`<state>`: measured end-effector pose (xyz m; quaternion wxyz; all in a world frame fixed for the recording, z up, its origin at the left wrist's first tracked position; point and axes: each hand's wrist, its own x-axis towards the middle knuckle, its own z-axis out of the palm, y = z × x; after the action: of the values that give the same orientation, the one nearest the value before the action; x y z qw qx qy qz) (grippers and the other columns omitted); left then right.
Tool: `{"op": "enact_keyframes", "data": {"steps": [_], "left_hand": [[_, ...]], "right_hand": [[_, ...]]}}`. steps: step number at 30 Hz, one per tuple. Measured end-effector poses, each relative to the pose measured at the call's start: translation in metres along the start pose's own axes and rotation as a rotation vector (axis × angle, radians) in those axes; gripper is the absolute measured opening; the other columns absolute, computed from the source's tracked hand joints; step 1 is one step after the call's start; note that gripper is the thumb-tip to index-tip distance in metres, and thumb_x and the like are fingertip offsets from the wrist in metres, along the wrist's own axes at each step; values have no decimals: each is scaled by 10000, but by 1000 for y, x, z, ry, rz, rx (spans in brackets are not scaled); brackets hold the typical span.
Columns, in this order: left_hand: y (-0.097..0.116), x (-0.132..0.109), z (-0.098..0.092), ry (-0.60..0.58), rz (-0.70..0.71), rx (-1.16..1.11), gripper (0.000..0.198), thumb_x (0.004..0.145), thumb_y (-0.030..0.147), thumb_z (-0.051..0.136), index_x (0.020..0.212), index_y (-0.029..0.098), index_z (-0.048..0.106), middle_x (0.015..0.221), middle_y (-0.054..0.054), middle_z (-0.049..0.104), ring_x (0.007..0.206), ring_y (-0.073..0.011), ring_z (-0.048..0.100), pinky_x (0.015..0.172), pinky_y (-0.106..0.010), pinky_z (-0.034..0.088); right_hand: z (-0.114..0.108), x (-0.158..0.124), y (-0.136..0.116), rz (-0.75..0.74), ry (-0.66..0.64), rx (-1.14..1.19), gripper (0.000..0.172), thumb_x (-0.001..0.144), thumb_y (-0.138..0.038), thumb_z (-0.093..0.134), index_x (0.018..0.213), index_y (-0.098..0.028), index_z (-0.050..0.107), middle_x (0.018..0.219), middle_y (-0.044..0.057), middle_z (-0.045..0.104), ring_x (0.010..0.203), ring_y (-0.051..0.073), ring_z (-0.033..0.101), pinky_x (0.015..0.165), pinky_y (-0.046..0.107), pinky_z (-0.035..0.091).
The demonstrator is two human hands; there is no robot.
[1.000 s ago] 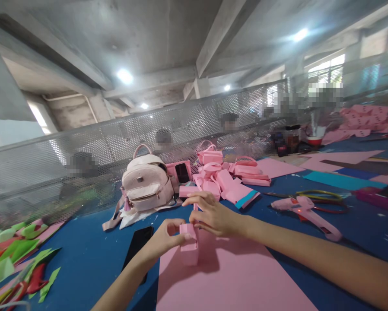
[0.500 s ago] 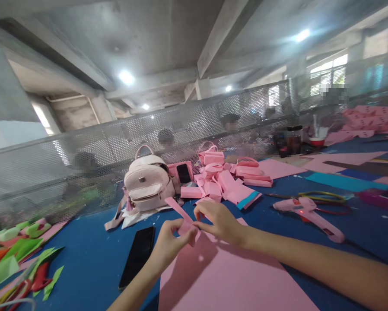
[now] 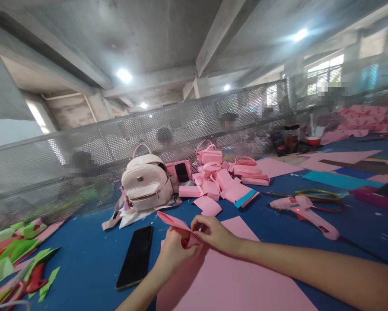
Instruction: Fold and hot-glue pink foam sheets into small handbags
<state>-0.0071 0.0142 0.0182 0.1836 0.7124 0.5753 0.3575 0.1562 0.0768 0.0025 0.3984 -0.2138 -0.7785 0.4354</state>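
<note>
A folded piece of pink craft sheet (image 3: pixel 173 221) is in my left hand (image 3: pixel 175 251), whose thumb and fingers are closed round it. My right hand (image 3: pixel 217 234) pinches the right end of the same piece, its fingertips close to the left thumb. Both hands are just above a large flat pink sheet (image 3: pixel 246 276) on the blue table. Behind them lies a small pink square (image 3: pixel 208 205). The inside of the folded piece is partly hidden by the left fingers.
A black phone (image 3: pixel 135 258) lies left of my hands. Behind are a pale backpack (image 3: pixel 148 183) and a heap of pink paper shapes (image 3: pixel 213 177). At right lie a pink glue gun (image 3: pixel 306 211) and scissors (image 3: pixel 326 196); green scraps (image 3: pixel 17 255) spread at far left.
The pink piece has turned in my hands, showing a broader folded face. My left hand has moved slightly down and wraps it more fully. The small pink square behind has come into view.
</note>
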Motion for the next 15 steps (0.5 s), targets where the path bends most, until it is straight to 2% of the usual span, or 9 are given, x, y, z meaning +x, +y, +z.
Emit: {"op": "enact_keyframes", "data": {"steps": [3,5,7,9,12,15], "left_hand": [[2,1,-4,-34,58,48,172,660,176,595,491,188,565,516,25,526,588,-142,463,777,-312,417],[0,3,-8,-6,69,81,174,669,186,584,500,194,545,515,35,504,594,-147,464,921,-392,380],[-4,6,-12,33,66,108,178,664,202,584,505,195,506,510,52,453,574,-138,441,997,-455,324],[-7,7,-14,53,59,120,183,645,211,592,505,194,476,511,68,410,557,-126,418,1028,-485,292],[-10,8,-14,60,42,119,218,632,230,604,494,193,439,499,81,359,532,-112,383,1014,-496,312],[-11,8,-15,50,36,101,190,649,245,605,514,189,484,516,73,430,547,-118,431,1034,-504,298]], "right_hand": [[0,0,1,14,-1,37,125,767,-102,575,844,-180,634,836,-1,648,797,161,593,666,242,433],[0,1,3,27,1,73,132,762,-102,556,851,-180,615,842,1,638,813,163,597,670,243,441],[0,2,6,41,-8,112,159,745,-94,542,862,-182,605,862,2,634,845,168,600,691,249,457],[1,3,8,55,-28,149,179,728,-89,540,867,-182,605,876,1,632,867,170,599,717,260,469],[0,3,10,70,-51,197,174,727,-104,562,878,-178,609,890,1,629,878,167,593,761,276,469],[0,3,8,82,-70,244,143,746,-160,614,888,-176,601,888,5,629,865,164,590,782,289,466]]}}
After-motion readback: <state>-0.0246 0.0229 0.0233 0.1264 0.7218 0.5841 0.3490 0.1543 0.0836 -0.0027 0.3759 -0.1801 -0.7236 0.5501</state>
